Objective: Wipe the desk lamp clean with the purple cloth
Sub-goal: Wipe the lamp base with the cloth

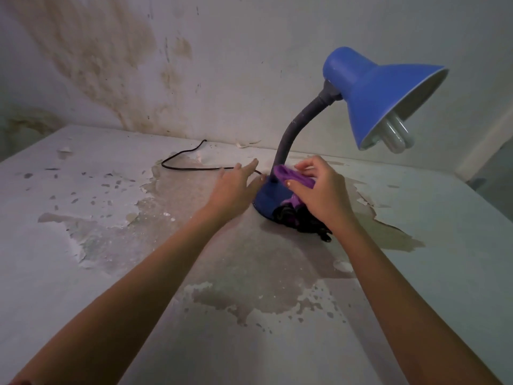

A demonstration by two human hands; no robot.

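Head view: the desk lamp (305, 112) stands on a table (111, 245) with a peeling surface, close to a stained wall (138, 65). Its round blue base (268, 197) sits near the middle of the view. The dark flexible neck rises from the base and bends toward one o'clock, where it carries the blue shade (383, 90), open toward the right with a folded tube bulb (394, 134) showing inside.

The right hand (319, 190) comes in from three o'clock of the base. Its fingers and thumb are curled round the purple cloth (291, 177), which is bunched against the foot of the neck and draped over the top of the base. That placement suits rubbing the joint where neck meets base.

A dark, crumpled mass (305, 220) lies at five o'clock of the base under the wrist. It may be the rest of the cloth in shadow, but I cannot tell.

The left hand (233, 187) lies at nine o'clock of the base, fingers straight and holding nothing. Its edge is against or just beside the base rim, probably to stop the light lamp from sliding while it is rubbed.

The black cord (180, 166) leaves the base at ten o'clock and loops toward the wall.

No brand, label or writing can be read on the lamp, cloth or table.
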